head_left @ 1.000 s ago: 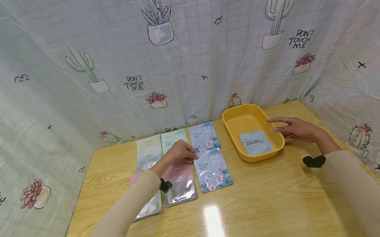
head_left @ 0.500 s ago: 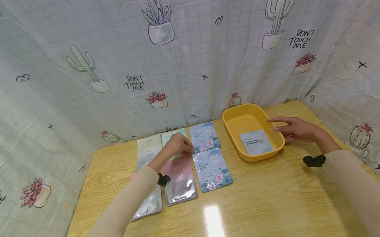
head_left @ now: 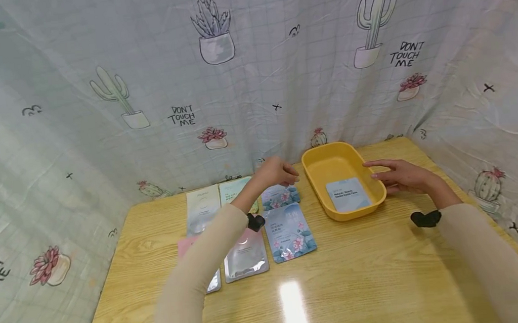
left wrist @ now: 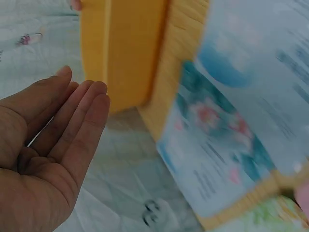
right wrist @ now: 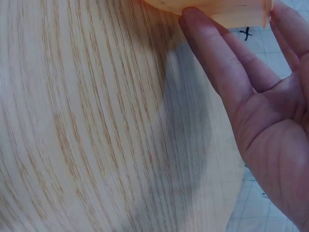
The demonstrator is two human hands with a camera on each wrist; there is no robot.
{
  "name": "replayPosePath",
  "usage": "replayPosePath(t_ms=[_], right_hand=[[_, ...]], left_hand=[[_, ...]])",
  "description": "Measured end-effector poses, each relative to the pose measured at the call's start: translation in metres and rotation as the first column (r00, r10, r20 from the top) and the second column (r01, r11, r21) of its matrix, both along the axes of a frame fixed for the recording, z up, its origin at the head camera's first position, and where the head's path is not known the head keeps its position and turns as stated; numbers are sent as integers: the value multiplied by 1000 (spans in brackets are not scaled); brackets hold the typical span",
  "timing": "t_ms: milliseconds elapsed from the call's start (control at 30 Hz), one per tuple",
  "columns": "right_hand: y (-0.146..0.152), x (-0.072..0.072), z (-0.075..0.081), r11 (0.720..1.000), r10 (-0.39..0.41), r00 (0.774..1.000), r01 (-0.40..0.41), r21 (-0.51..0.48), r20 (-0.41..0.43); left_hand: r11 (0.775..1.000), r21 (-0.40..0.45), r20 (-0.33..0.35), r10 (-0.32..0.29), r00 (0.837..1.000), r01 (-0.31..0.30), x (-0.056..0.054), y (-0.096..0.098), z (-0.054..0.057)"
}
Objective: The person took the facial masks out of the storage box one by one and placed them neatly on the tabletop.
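Note:
In the head view my left hand (head_left: 277,172) is over the back blue flowered sachet (head_left: 280,198), covering its upper part. Its fingers bend loosely, with nothing between them in the left wrist view. A second blue flowered sachet (head_left: 289,231) lies in front of that one. My right hand (head_left: 399,176) is at the right side of a yellow plastic tray (head_left: 311,176), its extended fingers touching the rim and outer wall. Inside the tray lies a pale blue packet (head_left: 348,195) printed "Double Eyelid Paste".
Left of the blue sachets lie a cream-and-silver packet (head_left: 202,209), a green packet (head_left: 230,190), a pink-and-silver packet (head_left: 246,256) and another pink packet (head_left: 185,244) partly behind my left sleeve. A cactus-print curtain (head_left: 252,81) rises behind the wooden table (head_left: 364,275).
My left hand has moved right and back, from the edge between the pink packet and the blue sachets to above the back sachet. The right hand stays at the tray.

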State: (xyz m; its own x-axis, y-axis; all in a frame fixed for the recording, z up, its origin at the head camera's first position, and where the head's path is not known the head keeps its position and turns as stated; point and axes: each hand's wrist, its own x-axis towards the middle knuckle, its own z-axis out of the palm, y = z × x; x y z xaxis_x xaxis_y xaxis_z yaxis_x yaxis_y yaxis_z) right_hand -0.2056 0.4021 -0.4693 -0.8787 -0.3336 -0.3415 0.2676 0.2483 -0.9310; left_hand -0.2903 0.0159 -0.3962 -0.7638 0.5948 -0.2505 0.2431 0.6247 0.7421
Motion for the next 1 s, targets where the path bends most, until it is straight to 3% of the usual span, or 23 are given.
replayPosePath(t_ms=[233, 533, 600, 767, 933, 1000], right_hand=[[-6, -5, 1, 1000, -12, 1000, 12, -5, 15], [-10, -7, 0, 1000, -2, 1000, 2, 7, 24], [-11, -7, 0, 1000, 9, 1000, -9, 0, 21], [-9, -4, 2, 999, 41, 999, -41, -10, 7], [-3, -1, 3, 1000, 24, 1000, -24, 15, 13], [-2, -1, 3, 999, 31, 999, -32, 21, 6]], left_hand=[[996, 54, 74, -69, 995, 65, -11, 42, 7], [990, 139, 201, -65, 977, 37, -25, 76, 0], [992, 126, 258, -55, 965, 23, -27, 86, -3], [1000, -1, 411, 22, 911, -23, -31, 108, -10], [991, -103, 465, 120, 877, -81, -32, 121, -17], [989, -112, 466, 138, 874, -97, -30, 124, -20]])
